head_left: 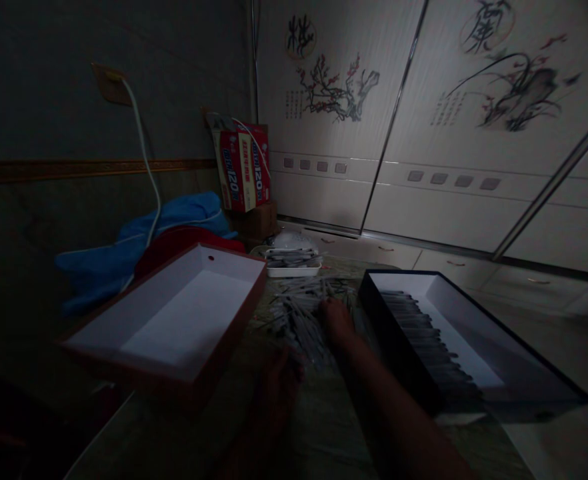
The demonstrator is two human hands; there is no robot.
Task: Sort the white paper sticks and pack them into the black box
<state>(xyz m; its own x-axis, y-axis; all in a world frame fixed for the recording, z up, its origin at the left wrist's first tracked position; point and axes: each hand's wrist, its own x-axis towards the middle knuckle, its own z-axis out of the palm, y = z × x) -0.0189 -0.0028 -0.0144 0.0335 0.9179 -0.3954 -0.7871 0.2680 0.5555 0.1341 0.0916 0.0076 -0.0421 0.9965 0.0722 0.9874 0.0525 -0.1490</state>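
A loose pile of slim, clear pen-like sticks lies on the table between two boxes. My right hand reaches into the pile's right side with its fingers curled down; what they grip, if anything, is hidden. Just in front of the pile, my left hand is held low with its fingers bent in, very dark, and its contents cannot be made out. To the right, a dark open box contains a row of bundled sticks along its left side. More sticks lie in a white tray behind the pile.
An open reddish-brown box with a white inside stands at left. Behind it are a blue cloth or bag and a red-and-white carton. A white cable hangs from a wall socket. Sliding cabinet doors close off the back.
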